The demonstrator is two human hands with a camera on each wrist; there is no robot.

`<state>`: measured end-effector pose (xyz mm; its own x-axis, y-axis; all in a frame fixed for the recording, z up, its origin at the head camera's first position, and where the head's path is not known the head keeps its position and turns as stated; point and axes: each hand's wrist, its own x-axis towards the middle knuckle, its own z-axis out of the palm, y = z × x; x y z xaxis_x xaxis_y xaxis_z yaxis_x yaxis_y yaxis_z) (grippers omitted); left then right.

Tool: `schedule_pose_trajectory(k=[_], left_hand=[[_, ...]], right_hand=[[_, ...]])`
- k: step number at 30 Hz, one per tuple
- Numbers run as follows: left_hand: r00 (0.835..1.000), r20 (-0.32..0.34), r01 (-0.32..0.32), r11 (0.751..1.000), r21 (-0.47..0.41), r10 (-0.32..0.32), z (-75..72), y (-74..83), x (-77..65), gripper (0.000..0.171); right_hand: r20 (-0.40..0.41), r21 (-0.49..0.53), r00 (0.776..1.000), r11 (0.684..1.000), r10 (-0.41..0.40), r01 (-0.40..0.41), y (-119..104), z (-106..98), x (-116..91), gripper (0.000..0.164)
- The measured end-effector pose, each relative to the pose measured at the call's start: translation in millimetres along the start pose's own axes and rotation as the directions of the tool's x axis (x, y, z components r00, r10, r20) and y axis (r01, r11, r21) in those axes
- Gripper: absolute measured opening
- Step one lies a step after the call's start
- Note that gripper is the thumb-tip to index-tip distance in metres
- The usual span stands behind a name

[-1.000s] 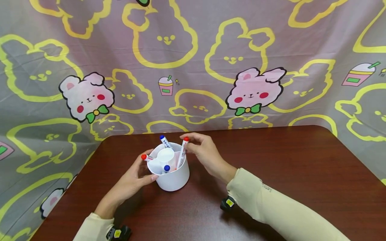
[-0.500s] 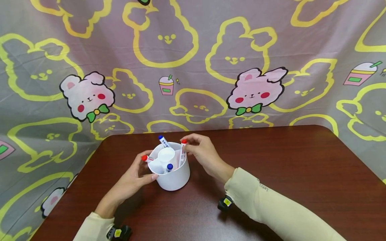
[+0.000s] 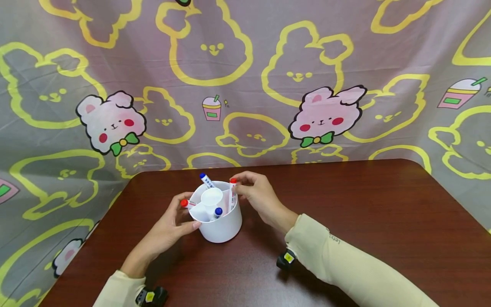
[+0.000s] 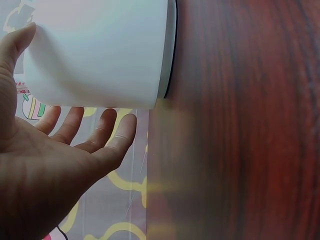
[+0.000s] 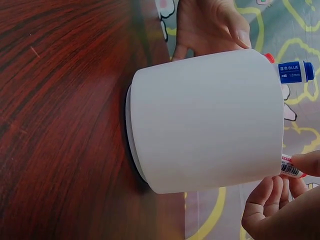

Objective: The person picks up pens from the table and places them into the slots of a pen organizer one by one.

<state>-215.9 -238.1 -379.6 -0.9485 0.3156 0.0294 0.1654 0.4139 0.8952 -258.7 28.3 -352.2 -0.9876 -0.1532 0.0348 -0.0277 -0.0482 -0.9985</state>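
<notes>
A white round pen holder (image 3: 219,231) with several compartments stands on the table. Around its left side my left hand (image 3: 165,232) holds it, thumb at the front rim and fingers along the wall. My right hand (image 3: 262,196) pinches a red-capped whiteboard marker (image 3: 232,196) near its cap, at the right compartment; the lower end is inside the holder. Another red-capped marker (image 3: 186,203) leans over the left rim. One blue-capped marker (image 3: 206,180) slants out at the back. At the front, a second blue-capped marker (image 5: 294,72) pokes above the rim.
The dark brown wooden table (image 3: 345,213) extends to both sides of the holder. Behind it hangs a patterned cloth (image 3: 253,85) that meets the table's back edge. Black wrist cameras (image 3: 286,259) sit on both sleeves.
The red-capped marker in my right hand has gone a little lower and stands more upright. The front blue-capped marker has shifted right, the back one slightly left. My left hand stays put.
</notes>
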Motion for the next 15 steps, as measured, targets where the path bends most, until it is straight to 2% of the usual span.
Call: schedule_pose_trajectory(k=[4, 7, 11, 15], left_hand=[[1.0, -0.012, 0.018, 0.999, 0.026, -0.018, -1.4, -1.8, -2.1, 0.077], [1.0, -0.012, 0.007, 1.0, 0.023, -0.006, -1.5, -3.5, -3.9, 0.078], [1.0, -0.007, -0.027, 0.999, 0.032, 0.027, -0.9, -3.3, -5.8, 0.08], [0.998, -0.027, -0.047, 0.991, 0.122, 0.051, -1.6, 1.1, -7.1, 0.084]], right_hand=[[0.002, -0.039, 1.0, 0.999, 0.001, -0.001, 1.2, -3.0, -1.0, 0.023], [-0.003, -0.07, 1.0, 0.998, -0.008, 0.007, 2.2, -12.1, -4.6, 0.023], [-0.003, -0.132, 0.999, 0.991, -0.037, 0.036, 3.1, -36.9, -13.4, 0.026], [-0.013, -0.269, 0.998, 0.962, -0.061, 0.056, 0.7, -73.0, -29.1, 0.03]])
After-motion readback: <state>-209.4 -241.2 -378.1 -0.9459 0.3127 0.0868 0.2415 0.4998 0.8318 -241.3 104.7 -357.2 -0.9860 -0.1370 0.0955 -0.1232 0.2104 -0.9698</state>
